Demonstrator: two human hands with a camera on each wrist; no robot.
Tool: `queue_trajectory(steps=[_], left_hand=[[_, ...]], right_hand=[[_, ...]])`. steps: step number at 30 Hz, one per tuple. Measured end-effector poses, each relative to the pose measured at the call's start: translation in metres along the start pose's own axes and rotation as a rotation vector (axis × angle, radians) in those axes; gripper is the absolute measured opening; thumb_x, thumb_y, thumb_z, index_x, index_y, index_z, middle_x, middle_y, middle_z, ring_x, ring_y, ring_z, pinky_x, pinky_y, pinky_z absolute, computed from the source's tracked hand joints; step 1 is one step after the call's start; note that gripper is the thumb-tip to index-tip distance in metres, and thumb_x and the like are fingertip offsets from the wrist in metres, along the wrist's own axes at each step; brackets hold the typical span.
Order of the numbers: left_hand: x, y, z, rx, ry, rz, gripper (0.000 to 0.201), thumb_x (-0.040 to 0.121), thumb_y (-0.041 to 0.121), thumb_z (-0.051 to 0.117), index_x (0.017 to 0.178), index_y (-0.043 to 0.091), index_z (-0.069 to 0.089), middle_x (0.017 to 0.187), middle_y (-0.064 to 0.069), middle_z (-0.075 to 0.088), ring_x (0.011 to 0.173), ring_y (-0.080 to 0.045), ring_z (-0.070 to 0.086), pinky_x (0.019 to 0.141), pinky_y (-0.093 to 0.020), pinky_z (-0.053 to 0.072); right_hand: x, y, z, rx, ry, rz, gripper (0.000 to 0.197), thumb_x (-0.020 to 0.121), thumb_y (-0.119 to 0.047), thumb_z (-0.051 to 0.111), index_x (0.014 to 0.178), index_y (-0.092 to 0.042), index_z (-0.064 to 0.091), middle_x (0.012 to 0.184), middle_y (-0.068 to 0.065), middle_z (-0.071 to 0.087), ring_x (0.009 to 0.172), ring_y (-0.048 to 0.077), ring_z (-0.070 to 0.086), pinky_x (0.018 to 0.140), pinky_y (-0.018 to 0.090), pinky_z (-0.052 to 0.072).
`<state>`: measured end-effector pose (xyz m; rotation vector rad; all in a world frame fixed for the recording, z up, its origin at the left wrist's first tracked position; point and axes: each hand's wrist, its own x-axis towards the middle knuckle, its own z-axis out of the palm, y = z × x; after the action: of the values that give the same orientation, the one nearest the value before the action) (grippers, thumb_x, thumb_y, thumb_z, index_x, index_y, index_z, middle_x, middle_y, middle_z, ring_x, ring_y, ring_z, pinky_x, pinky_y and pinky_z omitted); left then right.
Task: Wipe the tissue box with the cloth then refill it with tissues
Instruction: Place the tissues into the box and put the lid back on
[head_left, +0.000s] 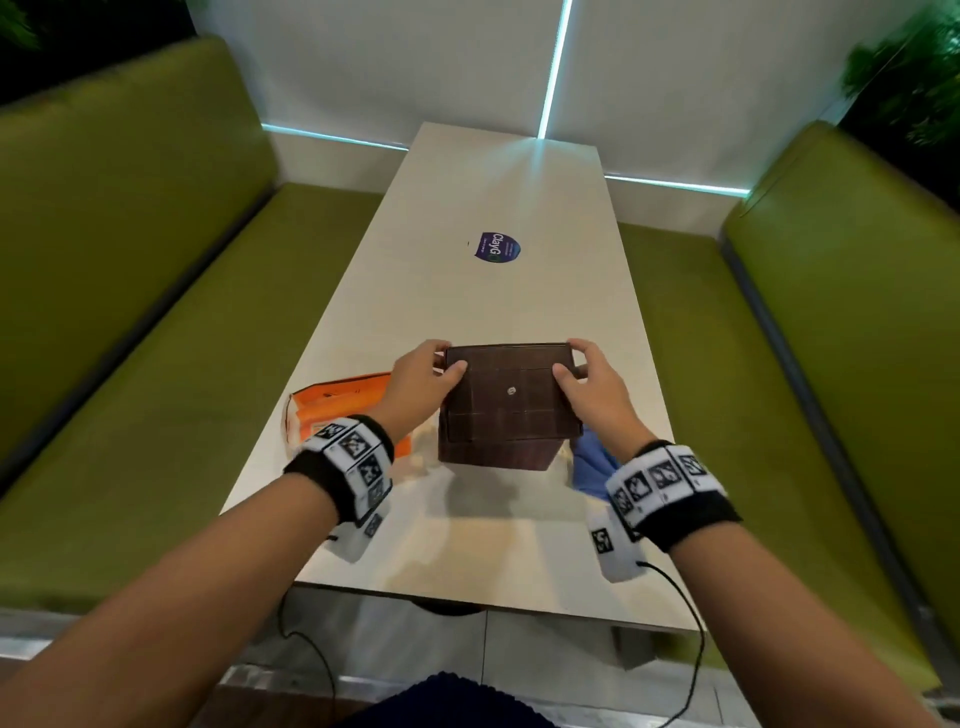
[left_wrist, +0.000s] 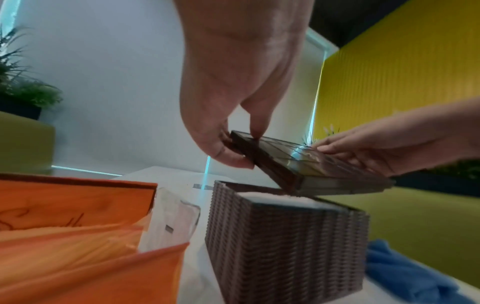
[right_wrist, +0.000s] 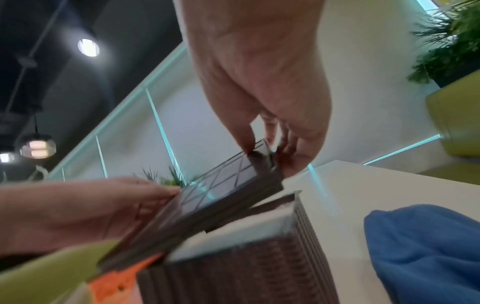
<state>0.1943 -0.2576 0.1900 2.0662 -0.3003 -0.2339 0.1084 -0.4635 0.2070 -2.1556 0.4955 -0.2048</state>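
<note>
**Both hands pinch the lid over the full box**

Pinched at its two far corners, the lid (head_left: 506, 387) is held by both hands at once. On the left hand (head_left: 415, 382) the thumb lies on top and the fingers are curled round the edge. On the right hand (head_left: 597, 387) the same grip is used on the other corner. Two hands are likely used so that the flat lid stays even and can be lined up with the opening.

The lid is held tilted, just above the tissue box (left_wrist: 285, 246). Its near edge is low, close to the rim of the box (whether it touches cannot be told), and its far edge is lifted. A low near edge may help the lid to be set down like a door.

White tissues (left_wrist: 280, 200) can be seen filling the box to the top, so the refill looks done and only the closing seems left.

The box stands on the counter (head_left: 467, 545), near its front end. The orange tissue pack (head_left: 332, 410) is lying open just left of the box, probably kept close for easy reach. The blue cloth (right_wrist: 420, 253) is lying in a heap just right of the box, put aside.
</note>
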Motion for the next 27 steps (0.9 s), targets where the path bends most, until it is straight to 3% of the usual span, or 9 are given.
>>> queue_trajectory(steps=[3, 6, 8, 10, 13, 18, 21, 27], left_hand=[[0.012, -0.007, 0.014, 0.153, 0.004, -0.018, 0.047, 0.097, 0.024, 0.056, 0.138, 0.005, 0.047, 0.130, -0.017, 0.060, 0.116, -0.030, 0.058, 0.100, -0.039, 0.047], [0.011, -0.012, 0.025, 0.300, 0.024, 0.001, 0.049, 0.100, 0.026, 0.049, 0.143, 0.003, 0.040, 0.136, -0.018, 0.055, 0.126, -0.032, 0.050, 0.104, -0.039, 0.039], [0.009, -0.014, 0.031, 0.369, 0.060, 0.033, 0.047, 0.101, 0.027, 0.046, 0.142, 0.004, 0.040, 0.133, -0.018, 0.055, 0.124, -0.034, 0.049, 0.102, -0.041, 0.039], [0.008, -0.017, 0.037, 0.368, 0.072, 0.032, 0.048, 0.101, 0.029, 0.045, 0.143, 0.005, 0.039, 0.140, -0.019, 0.045, 0.129, -0.035, 0.042, 0.106, -0.041, 0.035], [0.005, -0.018, 0.047, 0.267, 0.022, -0.018, 0.058, 0.101, 0.033, 0.044, 0.149, 0.004, 0.027, 0.146, -0.021, 0.031, 0.135, -0.034, 0.036, 0.110, -0.037, 0.032], [0.008, -0.019, 0.052, 0.193, 0.005, -0.036, 0.063, 0.102, 0.035, 0.041, 0.152, 0.004, 0.018, 0.150, -0.019, 0.033, 0.137, -0.030, 0.036, 0.110, -0.033, 0.031], [0.011, -0.022, 0.052, 0.184, 0.000, -0.037, 0.064, 0.102, 0.036, 0.041, 0.153, 0.004, 0.019, 0.155, -0.016, 0.030, 0.142, -0.027, 0.032, 0.115, -0.033, 0.026], [0.013, -0.025, 0.053, 0.194, 0.045, -0.038, 0.062, 0.102, 0.040, 0.039, 0.152, 0.008, 0.021, 0.151, -0.017, 0.035, 0.136, -0.031, 0.041, 0.111, -0.040, 0.035]], right_hand=[[0.013, 0.008, 0.026, -0.248, 0.016, 0.040, 0.045, 0.100, -0.027, 0.045, 0.140, -0.008, 0.039, 0.129, 0.022, 0.052, 0.116, 0.038, 0.052, 0.095, 0.038, 0.042], [0.014, 0.016, 0.042, -0.472, 0.064, 0.027, 0.039, 0.102, -0.027, 0.039, 0.132, -0.002, 0.042, 0.124, 0.024, 0.051, 0.107, 0.038, 0.054, 0.091, 0.041, 0.042], [0.013, 0.017, 0.046, -0.557, 0.101, -0.012, 0.043, 0.103, -0.026, 0.037, 0.139, -0.003, 0.036, 0.123, 0.024, 0.050, 0.105, 0.036, 0.054, 0.089, 0.039, 0.043], [0.012, 0.019, 0.047, -0.553, 0.095, -0.005, 0.047, 0.103, -0.027, 0.036, 0.145, -0.006, 0.030, 0.125, 0.023, 0.047, 0.107, 0.036, 0.052, 0.091, 0.038, 0.042], [0.011, 0.025, 0.052, -0.497, 0.100, 0.024, 0.045, 0.103, -0.030, 0.034, 0.144, -0.010, 0.034, 0.126, 0.023, 0.048, 0.110, 0.036, 0.049, 0.093, 0.039, 0.041], [0.009, 0.028, 0.054, -0.257, 0.082, 0.070, 0.052, 0.103, -0.039, 0.031, 0.147, -0.012, 0.029, 0.133, 0.019, 0.050, 0.119, 0.032, 0.049, 0.095, 0.037, 0.041], [0.008, 0.030, 0.055, -0.131, 0.055, 0.058, 0.057, 0.101, -0.045, 0.033, 0.149, -0.016, 0.026, 0.142, 0.012, 0.045, 0.128, 0.027, 0.045, 0.104, 0.038, 0.040], [0.008, 0.030, 0.055, -0.127, 0.059, 0.030, 0.058, 0.099, -0.051, 0.033, 0.147, -0.018, 0.029, 0.146, 0.006, 0.042, 0.131, 0.023, 0.043, 0.105, 0.037, 0.039]])
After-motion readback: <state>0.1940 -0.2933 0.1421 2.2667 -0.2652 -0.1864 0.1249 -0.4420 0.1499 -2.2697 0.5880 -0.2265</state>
